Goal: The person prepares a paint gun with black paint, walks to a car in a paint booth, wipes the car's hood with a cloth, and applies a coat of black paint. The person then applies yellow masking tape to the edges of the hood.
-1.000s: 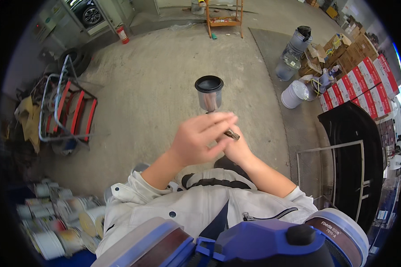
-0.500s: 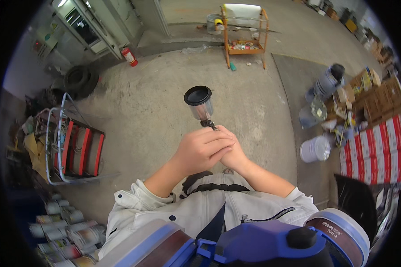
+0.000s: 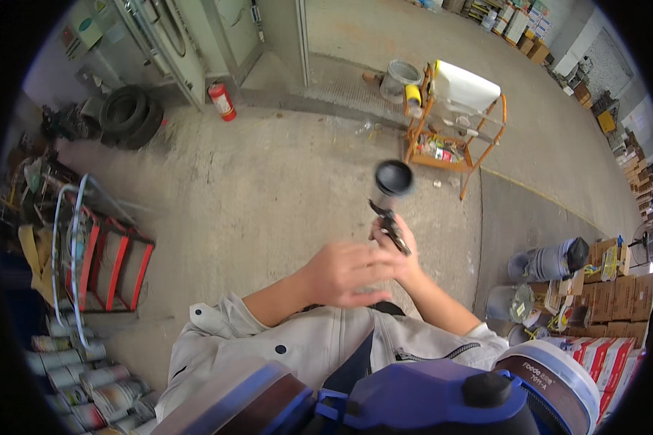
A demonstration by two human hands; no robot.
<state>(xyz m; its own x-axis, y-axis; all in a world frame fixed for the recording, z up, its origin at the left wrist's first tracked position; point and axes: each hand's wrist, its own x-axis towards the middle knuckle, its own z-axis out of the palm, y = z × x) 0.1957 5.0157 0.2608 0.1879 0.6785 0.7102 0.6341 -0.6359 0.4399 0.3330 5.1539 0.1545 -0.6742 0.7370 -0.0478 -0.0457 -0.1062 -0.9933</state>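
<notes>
My right hand [image 3: 408, 255] is wrapped round a spray gun [image 3: 392, 233], held out in front of my jacket over the concrete floor. A cup with a black top [image 3: 394, 180] sits on the gun, slightly smeared by motion. Just left of the gun, my left hand [image 3: 350, 274] has its fingers stretched out toward my right wrist. Those fingers are blurred and overlap the right hand's heel in the picture; whether they touch it I cannot tell. Nothing shows in the left hand.
Ahead to the right stands an orange cart [image 3: 442, 164] with a white roll on top. At left are a red-and-blue metal frame [image 3: 109, 254], stacked tires [image 3: 129, 116] and many paint cans [image 3: 116, 395]. A fire extinguisher [image 3: 223, 103] stands by the doorway; clear containers [image 3: 510, 303] and boxes line the right.
The hands, clasped together before, have come apart. The spray gun has moved right in my right hand and turned. My view has swung, shifting the cart rightward in the picture.
</notes>
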